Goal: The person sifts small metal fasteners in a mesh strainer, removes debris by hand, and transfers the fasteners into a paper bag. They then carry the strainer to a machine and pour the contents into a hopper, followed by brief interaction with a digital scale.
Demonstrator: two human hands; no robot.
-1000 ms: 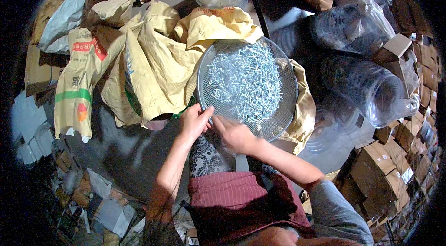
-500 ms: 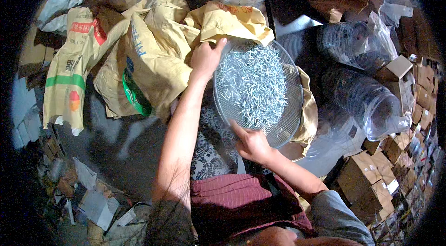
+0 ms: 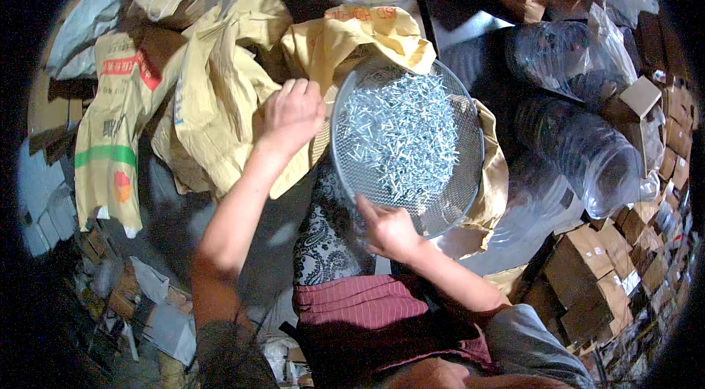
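Head view: the sieve (laden) lies against right hand, near left hand.

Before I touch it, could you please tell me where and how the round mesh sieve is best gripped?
I'd grip the sieve by its left rim, coming from the left: that thin round edge looks bare there, while a yellow sack overlaps the far rim and the right hand is at the near edge.

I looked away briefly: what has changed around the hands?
The left hand has let go of the round grey mesh sieve and moved left to the crumpled yellow paper-like sack. The right hand stays on the sieve's rim; the thin silvery rods remain inside.
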